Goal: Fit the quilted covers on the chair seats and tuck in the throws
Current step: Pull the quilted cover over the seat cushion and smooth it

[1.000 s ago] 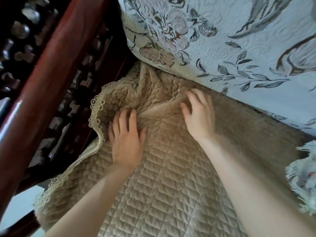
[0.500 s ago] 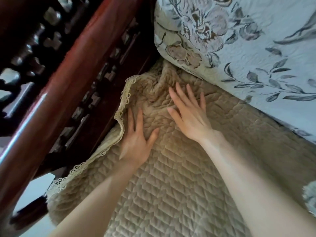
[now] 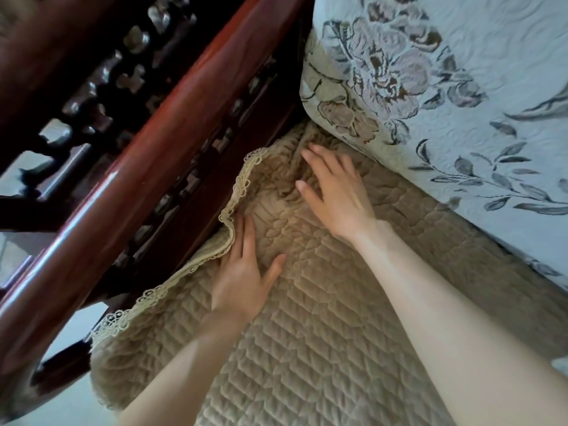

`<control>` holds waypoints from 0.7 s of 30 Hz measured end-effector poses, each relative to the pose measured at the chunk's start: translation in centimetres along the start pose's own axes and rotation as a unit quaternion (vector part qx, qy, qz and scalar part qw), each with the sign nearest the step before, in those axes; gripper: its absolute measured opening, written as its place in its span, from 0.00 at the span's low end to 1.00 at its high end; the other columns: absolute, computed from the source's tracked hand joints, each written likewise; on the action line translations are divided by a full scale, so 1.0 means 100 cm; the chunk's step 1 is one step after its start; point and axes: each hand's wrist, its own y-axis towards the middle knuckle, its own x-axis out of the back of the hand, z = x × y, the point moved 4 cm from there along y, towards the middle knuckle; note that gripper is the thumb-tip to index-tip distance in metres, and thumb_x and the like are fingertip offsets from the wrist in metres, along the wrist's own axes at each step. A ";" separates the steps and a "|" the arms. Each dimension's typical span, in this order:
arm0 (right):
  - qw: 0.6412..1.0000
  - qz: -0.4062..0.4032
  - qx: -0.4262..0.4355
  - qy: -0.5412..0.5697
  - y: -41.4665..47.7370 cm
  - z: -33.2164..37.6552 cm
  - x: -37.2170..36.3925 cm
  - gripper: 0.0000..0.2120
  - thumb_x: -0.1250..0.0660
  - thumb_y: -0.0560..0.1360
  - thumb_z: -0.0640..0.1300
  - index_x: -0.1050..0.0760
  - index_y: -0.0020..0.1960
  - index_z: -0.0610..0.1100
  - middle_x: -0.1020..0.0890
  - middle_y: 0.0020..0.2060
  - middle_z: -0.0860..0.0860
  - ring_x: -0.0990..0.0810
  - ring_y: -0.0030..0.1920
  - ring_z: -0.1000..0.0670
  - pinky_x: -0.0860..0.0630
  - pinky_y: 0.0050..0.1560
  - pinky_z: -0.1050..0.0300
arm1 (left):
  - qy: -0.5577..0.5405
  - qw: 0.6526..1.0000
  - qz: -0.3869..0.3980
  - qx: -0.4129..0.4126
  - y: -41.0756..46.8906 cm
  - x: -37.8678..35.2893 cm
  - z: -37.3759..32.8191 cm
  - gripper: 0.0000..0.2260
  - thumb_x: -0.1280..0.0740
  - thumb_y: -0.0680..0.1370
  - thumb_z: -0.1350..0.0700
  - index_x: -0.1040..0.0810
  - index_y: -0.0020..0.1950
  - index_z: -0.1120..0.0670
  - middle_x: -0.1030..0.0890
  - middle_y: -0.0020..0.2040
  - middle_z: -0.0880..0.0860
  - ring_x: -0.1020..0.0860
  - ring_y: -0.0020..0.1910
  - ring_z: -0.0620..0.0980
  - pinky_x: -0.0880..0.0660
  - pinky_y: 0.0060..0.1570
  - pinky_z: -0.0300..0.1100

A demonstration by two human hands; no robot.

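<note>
A beige quilted seat cover (image 3: 322, 333) with a lace-trimmed edge (image 3: 242, 182) lies over the chair seat, bunched into folds at the far corner. My left hand (image 3: 242, 272) lies flat on the cover beside the lace edge, fingers straight, fingertips at the gap by the armrest. My right hand (image 3: 335, 192) presses the wrinkled cover near the corner with spread, straight fingers. A pale blue floral throw (image 3: 461, 96) hangs over the chair back, its lower edge meeting the cover just beyond my right hand.
The dark red carved wooden armrest (image 3: 129, 179) runs diagonally along the left, close to my left hand. Pale floor (image 3: 76, 401) shows below it at the bottom left.
Both hands slid toward the armrest and back corner. My left hand moved against the lace edge; my right hand pushed further into the folds. The camera view shifted left.
</note>
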 end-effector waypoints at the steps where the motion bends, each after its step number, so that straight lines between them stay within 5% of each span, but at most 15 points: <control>1: 1.000 0.031 0.006 0.002 0.000 0.000 -0.002 0.26 0.43 0.82 0.52 0.42 0.77 0.47 0.43 0.77 0.52 0.46 0.75 0.46 0.41 0.72 0.42 | 0.018 1.000 -0.004 0.005 -0.006 -0.002 0.002 0.42 0.49 0.75 0.30 0.63 0.79 0.50 0.60 0.78 0.44 0.49 0.78 0.51 0.43 0.74 0.53; 5: 0.987 0.146 0.016 -0.062 0.017 0.000 -0.016 0.27 0.51 0.83 0.58 0.49 0.79 0.51 0.55 0.79 0.56 0.58 0.78 0.50 0.54 0.75 0.44 | 0.056 0.997 -0.020 0.049 -0.012 -0.005 0.016 0.43 0.57 0.70 0.27 0.66 0.76 0.50 0.47 0.79 0.56 0.41 0.76 0.58 0.41 0.73 0.56; 9: 0.982 0.164 -0.013 -0.094 0.036 0.004 -0.038 0.28 0.52 0.81 0.62 0.45 0.78 0.52 0.54 0.79 0.55 0.60 0.78 0.48 0.63 0.74 0.39 | 0.091 0.994 -0.012 0.063 -0.015 -0.004 0.014 0.44 0.57 0.72 0.27 0.58 0.79 0.53 0.41 0.77 0.58 0.38 0.73 0.60 0.36 0.69 0.59; 12: 0.983 0.149 -0.022 -0.109 0.038 0.005 -0.043 0.28 0.51 0.81 0.62 0.42 0.77 0.52 0.51 0.79 0.55 0.58 0.78 0.47 0.61 0.73 0.39 | 0.063 0.997 -0.013 0.048 -0.022 0.000 -0.002 0.37 0.49 0.77 0.35 0.50 0.79 0.55 0.40 0.76 0.56 0.38 0.73 0.57 0.31 0.67 0.55; 15: 0.993 0.058 0.029 -0.103 0.031 0.010 -0.022 0.26 0.48 0.81 0.58 0.35 0.75 0.48 0.40 0.77 0.52 0.45 0.76 0.47 0.50 0.72 0.46 | 0.083 0.991 -0.075 -0.075 -0.017 0.009 -0.024 0.28 0.41 0.80 0.45 0.39 0.75 0.60 0.33 0.73 0.60 0.34 0.71 0.57 0.35 0.68 0.53; 17: 0.994 0.004 0.075 -0.074 0.021 0.012 -0.011 0.28 0.50 0.80 0.57 0.34 0.74 0.43 0.34 0.74 0.49 0.38 0.75 0.46 0.46 0.72 0.49 | 0.102 0.989 -0.073 -0.080 0.000 0.011 -0.029 0.30 0.43 0.79 0.45 0.42 0.76 0.60 0.37 0.76 0.59 0.39 0.74 0.56 0.41 0.70 0.54; 21: 0.989 0.069 0.104 -0.083 0.019 0.011 -0.014 0.34 0.58 0.77 0.61 0.41 0.77 0.44 0.39 0.77 0.51 0.47 0.78 0.48 0.56 0.74 0.52 | 0.104 0.994 -0.019 -0.010 0.019 0.018 -0.019 0.34 0.50 0.80 0.39 0.57 0.80 0.54 0.49 0.80 0.52 0.44 0.76 0.52 0.42 0.71 0.53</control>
